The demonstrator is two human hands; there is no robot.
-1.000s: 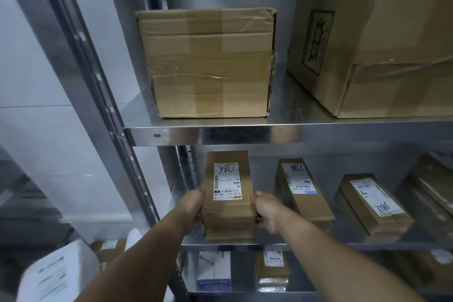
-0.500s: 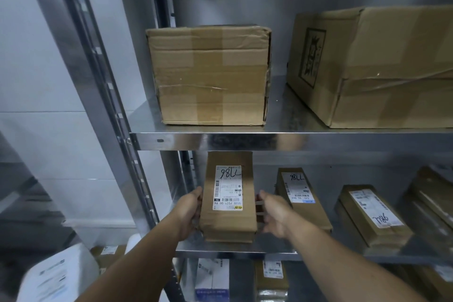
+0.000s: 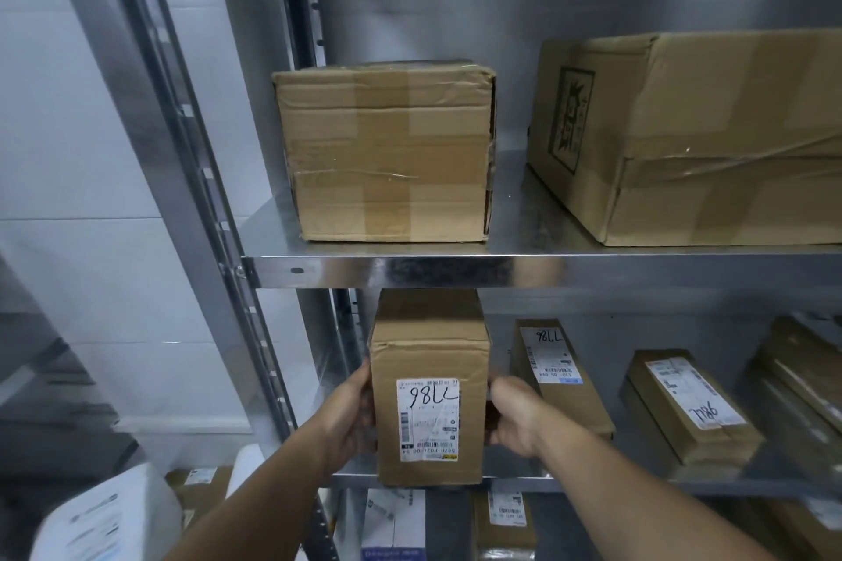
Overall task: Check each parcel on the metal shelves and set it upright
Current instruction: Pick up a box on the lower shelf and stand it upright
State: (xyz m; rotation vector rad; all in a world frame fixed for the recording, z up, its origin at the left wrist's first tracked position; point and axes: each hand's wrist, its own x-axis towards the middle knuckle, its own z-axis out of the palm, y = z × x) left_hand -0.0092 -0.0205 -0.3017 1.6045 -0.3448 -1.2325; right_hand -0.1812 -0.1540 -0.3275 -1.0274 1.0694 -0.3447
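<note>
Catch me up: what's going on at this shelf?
A person grips a labelled parcel between the left hand and right hand, holding it upright at the front edge of the middle shelf. The neighbouring parcel to its right lies flat, not yet stood up.

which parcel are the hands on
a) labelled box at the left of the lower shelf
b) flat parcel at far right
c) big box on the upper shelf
a: the left hand and right hand grip the sides of the labelled box standing on the lower shelf.
</note>
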